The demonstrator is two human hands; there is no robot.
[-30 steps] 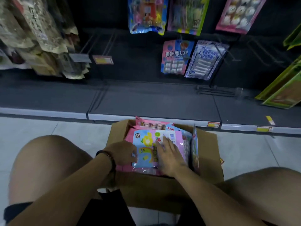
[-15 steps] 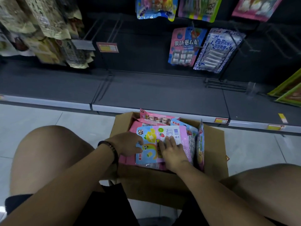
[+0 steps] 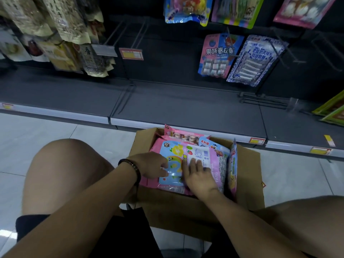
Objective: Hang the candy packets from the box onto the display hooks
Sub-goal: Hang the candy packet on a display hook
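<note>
Crouching over the cardboard box [image 3: 248, 164] on the floor, the person has both hands on the top candy packet [image 3: 178, 152], a blue one lying flat on a stack of pink packets inside. The right hand [image 3: 199, 175] lies flat on it with straight fingers, pressing and gripping nothing. The left hand [image 3: 149, 164] meets the packet's left edge with bent fingers.

The step appears to be freeing one packet from the stack. To do it well, the left hand should get under that edge and peel off only the top packet. The right hand should ease its weight so the slick film slides and does not drag the packet beneath. Lifting by the header end would bring the hang hole up ready for a hook. The bare display hooks [image 3: 119, 32] above the shelf [image 3: 167, 103], well up and to the left of the box, look like the nearest free ones. Other hooks to the right already carry a pink-and-blue packet [image 3: 219, 54].

Whether the left thumb is tucked under the edge cannot be told, so its hold is uncertain. The packet's hang hole is not visible. The stack's depth is hidden by the box walls. An upright packet [image 3: 233, 164] against the right wall shows only its edge. The dim light blurs the hook tips.
</note>
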